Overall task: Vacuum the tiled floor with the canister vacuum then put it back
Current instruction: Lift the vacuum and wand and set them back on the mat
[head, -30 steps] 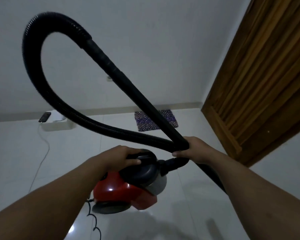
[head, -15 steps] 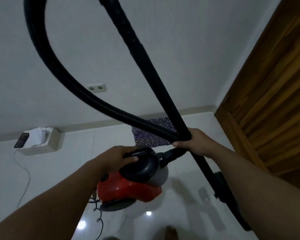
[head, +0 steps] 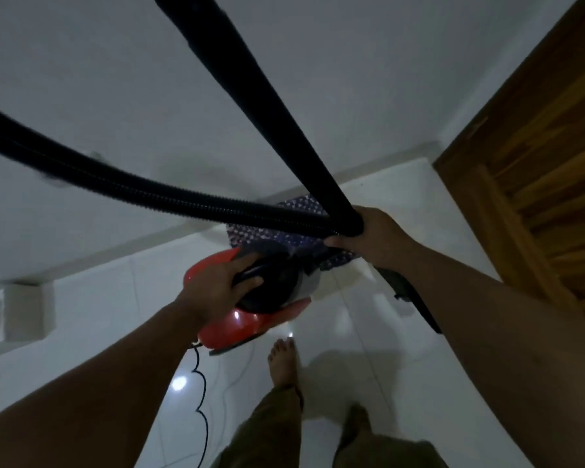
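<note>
Above the tiled floor (head: 368, 332) I see the left hand (head: 213, 292) gripping the red canister vacuum (head: 247, 322) by its handle. The right hand (head: 375, 234) grips wand (head: 267, 113) and hose (head: 149, 194); the wand slants up-left, its top cut off.

Vacuum (head: 250, 309) before mat (head: 267, 231)

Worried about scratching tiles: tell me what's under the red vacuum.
Under the red canister vacuum, carried by the left hand: glossy white tiled floor, dangling black cord. Its underside is hidden.
</note>
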